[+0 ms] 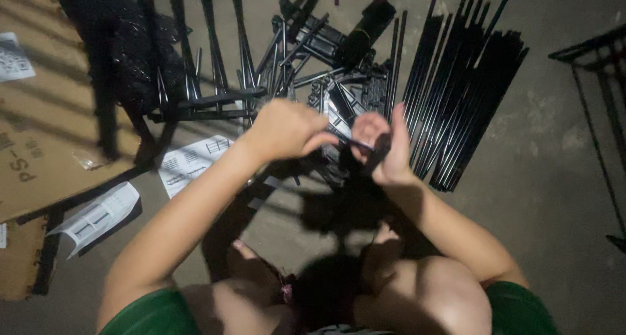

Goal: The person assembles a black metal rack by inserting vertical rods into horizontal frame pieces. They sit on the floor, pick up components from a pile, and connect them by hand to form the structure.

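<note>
Part in hand: small black plastic piece, pinched between both hands above the concrete floor; its shape is hard to make out, as fingers cover most of it.
Left hand: closed into a loose fist, thumb and forefinger pinching one end of the small black piece.
Right hand: fingers curled shut around the other end of the piece; the palm side is turned away and hidden.
Just beyond the hands: jumbled heap of black metal brackets and short rods, too dark and tangled to tell single pieces apart.
Right of the heap: bundle of long thin black metal rods lying side by side on the floor, upper ends cut off by the frame.
Far right: black wire frame, only partly in view.
Left: flattened brown cardboard sheet, a black plastic bag resting on it, and white printed paper sheets beside it.
Bottom: the person's bare knees and green shorts, in shadow.
</note>
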